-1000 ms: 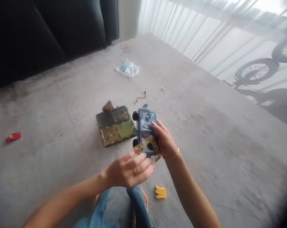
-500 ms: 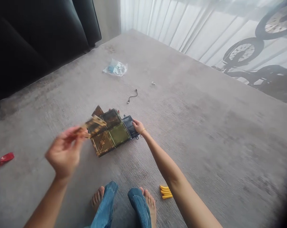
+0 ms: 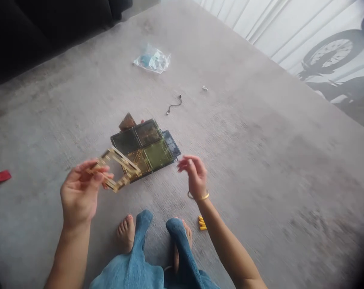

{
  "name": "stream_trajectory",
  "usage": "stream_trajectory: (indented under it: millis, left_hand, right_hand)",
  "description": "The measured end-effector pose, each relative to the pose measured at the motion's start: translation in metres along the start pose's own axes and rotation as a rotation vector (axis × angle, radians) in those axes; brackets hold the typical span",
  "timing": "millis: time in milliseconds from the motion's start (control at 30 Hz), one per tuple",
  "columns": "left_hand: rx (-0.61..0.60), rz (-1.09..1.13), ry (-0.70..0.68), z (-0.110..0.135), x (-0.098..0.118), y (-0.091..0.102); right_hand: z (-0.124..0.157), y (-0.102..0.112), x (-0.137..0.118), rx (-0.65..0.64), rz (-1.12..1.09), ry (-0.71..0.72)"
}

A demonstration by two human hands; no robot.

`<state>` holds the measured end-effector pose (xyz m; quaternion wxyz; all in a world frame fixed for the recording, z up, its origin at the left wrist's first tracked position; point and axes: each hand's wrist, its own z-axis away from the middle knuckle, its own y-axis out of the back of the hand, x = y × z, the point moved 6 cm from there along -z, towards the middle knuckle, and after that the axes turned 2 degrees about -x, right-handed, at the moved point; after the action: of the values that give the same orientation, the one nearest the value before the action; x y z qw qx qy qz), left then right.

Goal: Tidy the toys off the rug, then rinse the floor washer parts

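My L hand (image 3: 81, 188) pinches frame (image 3: 126, 160) by 1 edge; R hand (image 3: 196, 176) loosely curled, blue pc (image 3: 172, 143) w/ edge nr fingertips, roomy floor (image 3: 260, 160) to R.

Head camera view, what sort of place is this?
Probably a room in a home, perhaps a living room. A white curtain hangs along one side, a dark sofa-like piece stands at upper left, and the person's bare feet show against the grey floor.
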<state>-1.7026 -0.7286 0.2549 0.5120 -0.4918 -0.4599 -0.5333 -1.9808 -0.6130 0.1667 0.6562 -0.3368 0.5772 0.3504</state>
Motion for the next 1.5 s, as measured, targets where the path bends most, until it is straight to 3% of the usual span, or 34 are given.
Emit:
stream_trajectory:
  millis: [100, 167, 267, 433, 567, 700, 800, 900, 1000, 1100, 1200, 1300, 1400, 1500]
  left_hand:
    - [-0.222, -0.156, 0.112, 0.038, -0.016, -0.011]
    - [-0.331, -0.217, 0.176, 0.059, -0.029, -0.017]
    - [-0.372, -0.287, 0.156, 0.075, -0.040, -0.020]
    - [-0.310, -0.413, -0.132, 0.071, -0.032, -0.015]
    - [-0.298, -0.532, -0.373, 0.052, -0.023, -0.015]
    - [-0.220, -0.660, -0.498, 0.023, -0.023, -0.014]
    - [-0.185, -0.727, -0.567, 0.009, -0.027, -0.013]
    - [-0.236, -0.755, -0.581, 0.003, -0.036, -0.013]
    - [-0.311, -0.753, -0.570, 0.003, -0.046, -0.011]
    - [-0.347, -0.737, -0.601, 0.005, -0.052, -0.008]
    - [-0.338, -0.713, -0.640, 0.004, -0.058, -0.008]
    - [-0.368, -0.688, -0.619, 0.002, -0.064, -0.012]
    - [-0.405, -0.656, -0.615, 0.003, -0.064, -0.014]
    - [-0.363, -0.653, -0.628, 0.003, -0.060, -0.012]
  right_hand:
    - [0.065, -0.045, -0.013, -0.459, -0.240, -0.151]
    - [0.094, -0.061, -0.010, -0.559, -0.307, -0.227]
    - [0.104, -0.061, 0.003, -0.426, -0.326, -0.281]
    - [0.084, -0.063, -0.002, -0.321, -0.346, -0.298]
    - [0.050, -0.085, -0.019, -0.336, -0.297, -0.246]
    - [0.021, -0.102, -0.021, -0.324, -0.181, -0.200]
    - [0.015, -0.100, -0.017, -0.253, -0.019, -0.147]
    - [0.025, -0.094, -0.013, -0.226, 0.058, -0.086]
    - [0.045, -0.082, -0.004, -0.199, 0.061, -0.050]
    - [0.072, -0.057, 0.022, -0.126, 0.128, -0.048]
    - [0.111, -0.013, 0.063, -0.030, 0.341, -0.069]
    - [0.162, 0.047, 0.102, 0.175, 0.714, -0.088]
    - [0.211, 0.100, 0.136, 0.347, 1.011, -0.241]
    - [0.238, 0.124, 0.165, 0.323, 1.101, -0.345]
